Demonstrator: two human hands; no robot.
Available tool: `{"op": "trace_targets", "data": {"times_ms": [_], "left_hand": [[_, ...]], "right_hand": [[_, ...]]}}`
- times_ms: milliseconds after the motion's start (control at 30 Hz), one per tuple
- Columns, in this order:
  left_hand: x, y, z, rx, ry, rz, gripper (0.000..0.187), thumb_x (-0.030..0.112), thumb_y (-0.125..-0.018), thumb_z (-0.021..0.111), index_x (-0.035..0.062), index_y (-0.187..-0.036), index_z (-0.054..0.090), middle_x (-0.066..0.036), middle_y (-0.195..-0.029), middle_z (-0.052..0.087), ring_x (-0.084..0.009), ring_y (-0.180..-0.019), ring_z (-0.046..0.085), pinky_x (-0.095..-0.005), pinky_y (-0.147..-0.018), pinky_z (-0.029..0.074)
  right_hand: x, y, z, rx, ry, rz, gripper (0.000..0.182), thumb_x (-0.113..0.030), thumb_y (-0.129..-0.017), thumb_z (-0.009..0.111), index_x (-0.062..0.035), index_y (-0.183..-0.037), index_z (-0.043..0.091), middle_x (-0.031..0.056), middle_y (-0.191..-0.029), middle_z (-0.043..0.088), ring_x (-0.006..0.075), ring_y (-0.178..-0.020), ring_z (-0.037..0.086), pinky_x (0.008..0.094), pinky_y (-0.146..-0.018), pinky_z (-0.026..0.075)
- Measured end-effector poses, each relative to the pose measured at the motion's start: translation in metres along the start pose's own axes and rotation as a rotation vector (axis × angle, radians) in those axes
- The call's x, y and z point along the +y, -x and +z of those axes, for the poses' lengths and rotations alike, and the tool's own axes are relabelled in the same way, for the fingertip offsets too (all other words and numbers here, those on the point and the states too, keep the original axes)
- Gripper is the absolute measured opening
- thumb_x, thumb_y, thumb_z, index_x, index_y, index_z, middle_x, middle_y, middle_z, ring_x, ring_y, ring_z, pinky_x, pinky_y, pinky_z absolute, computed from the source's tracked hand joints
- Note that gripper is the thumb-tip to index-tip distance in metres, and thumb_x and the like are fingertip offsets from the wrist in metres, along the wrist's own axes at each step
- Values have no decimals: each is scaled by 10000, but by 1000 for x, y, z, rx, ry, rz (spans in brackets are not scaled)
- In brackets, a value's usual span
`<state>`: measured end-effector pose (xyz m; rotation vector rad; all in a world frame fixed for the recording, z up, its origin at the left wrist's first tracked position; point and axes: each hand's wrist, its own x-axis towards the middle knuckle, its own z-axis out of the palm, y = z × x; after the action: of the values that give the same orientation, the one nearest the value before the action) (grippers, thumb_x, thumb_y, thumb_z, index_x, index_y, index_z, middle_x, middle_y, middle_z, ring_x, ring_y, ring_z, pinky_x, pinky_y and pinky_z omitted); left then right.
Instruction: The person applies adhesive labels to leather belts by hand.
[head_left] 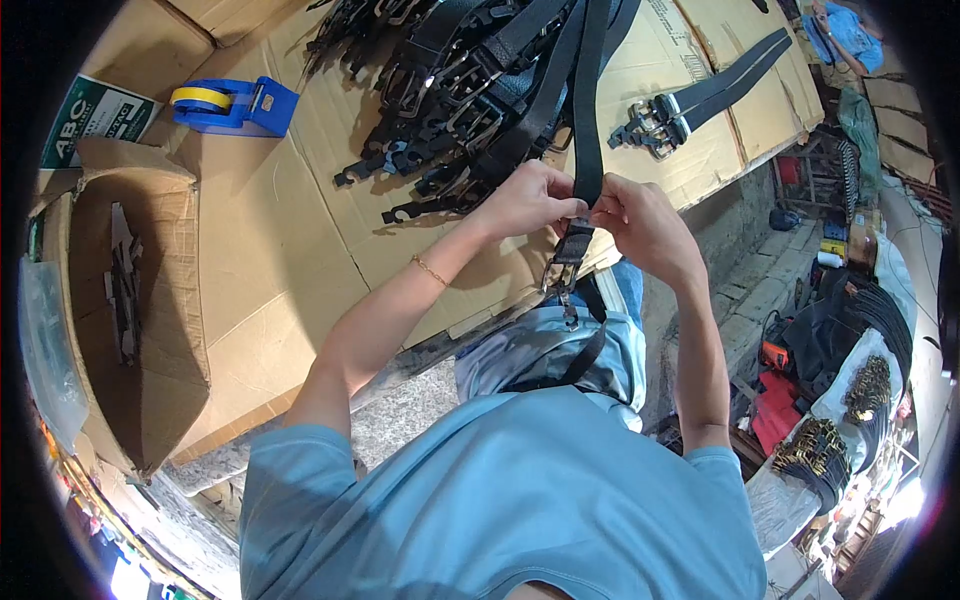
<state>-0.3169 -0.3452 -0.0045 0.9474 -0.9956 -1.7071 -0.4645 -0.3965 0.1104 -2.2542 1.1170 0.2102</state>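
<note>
A black belt [588, 110] hangs between my hands at the table's front edge, its strap running up and away over the pile. My left hand [527, 203] pinches the belt from the left, just above its metal buckle [562, 275]. From the other side my right hand [645, 228] grips the same stretch of strap, thumb and fingers pressed together. Below my fingers the buckle end dangles over my lap. Beyond my left hand lies a heap of black belts [480, 85] with silver buckles. To the right, a few folded belts [705, 95] lie apart.
Flattened cardboard [290, 240] covers the table. A blue tape dispenser [236, 106] with yellow tape stands at the back left. Nearer on the left is an open cardboard box [165, 330] with thin strips inside. More belts with brass-coloured buckles [815, 450] lie at the right.
</note>
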Motion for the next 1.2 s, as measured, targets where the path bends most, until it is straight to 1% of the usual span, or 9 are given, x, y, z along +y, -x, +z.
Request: {"op": "trace_targets", "data": {"times_ms": [67, 167, 400, 567, 700, 900, 967, 1067, 1200], "left_hand": [[-1, 0, 0, -18, -16, -7, 140, 96, -831, 614, -24, -883, 663, -33, -747, 641, -79, -649, 592, -227, -601, 501], [0, -1, 1, -3, -50, -8, 143, 100, -830, 622, -24, -887, 665, -32, -752, 643, -75, -645, 589, -224, -587, 498], [-7, -4, 0, -1, -79, 40, 181, 128, -830, 644, -34, -907, 666, -35, -748, 644, -76, -626, 576, -224, -570, 491], [-14, -7, -1, -12, -51, 52, 184, 117, -839, 628, -46, -918, 661, -41, -736, 636, -76, -621, 567, -224, -565, 484], [-12, -5, 3, 41, -104, 35, 157, 84, -846, 596, -58, -877, 655, -36, -702, 624, -77, -613, 565, -227, -563, 483], [-9, -3, 4, 58, -154, 41, 153, 70, -841, 586, -67, -819, 648, -45, -687, 630, -85, -603, 581, -237, -547, 492], [-8, -3, 4, 56, -141, 51, 155, 73, -839, 590, -69, -817, 649, -52, -694, 636, -88, -603, 586, -238, -544, 495], [-10, -3, 4, 52, -132, 58, 160, 83, -835, 598, -66, -824, 654, -65, -709, 647, -93, -603, 593, -236, -550, 502], [-8, -2, 3, 44, -146, 69, 163, 95, -832, 607, -59, -832, 660, -69, -717, 653, -94, -608, 599, -233, -551, 503]], "right_hand": [[-3, 1, 3, 63, 93, -67, 212, 28, -725, 640, 4, -713, 430, 162, -651, 558, 318, -619, 557, 374, -548, 397], [-12, 3, 7, 81, 184, -39, 136, 18, -727, 610, -2, -735, 476, 179, -677, 570, 379, -680, 553, 410, -573, 408], [-21, 4, 17, 115, 339, -17, 62, -16, -746, 560, -11, -750, 498, 180, -726, 586, 383, -727, 577, 453, -615, 432], [-26, 6, 26, 160, 384, -40, 138, -45, -642, 617, -21, -761, 550, 153, -763, 619, 349, -689, 608, 423, -662, 464], [-26, 6, 38, 278, 425, -86, 141, -80, -633, 631, -21, -740, 561, 142, -756, 614, 329, -694, 609, 409, -727, 444], [-21, 9, 40, 300, 468, 23, 132, -121, -680, 627, -1, -692, 573, 172, -706, 618, 302, -715, 610, 401, -807, 415], [-20, 10, 41, 401, 481, 8, 146, -134, -706, 626, 5, -689, 581, 190, -680, 614, 304, -707, 609, 397, -817, 411], [-13, 14, 41, 419, 390, 4, 129, -98, -708, 647, -21, -678, 549, 152, -626, 586, 312, -652, 584, 390, -835, 406], [-12, 20, 44, 417, 345, 14, 142, -142, -740, 625, -9, -712, 582, 164, -697, 619, 315, -724, 601, 389, -806, 400]]}}
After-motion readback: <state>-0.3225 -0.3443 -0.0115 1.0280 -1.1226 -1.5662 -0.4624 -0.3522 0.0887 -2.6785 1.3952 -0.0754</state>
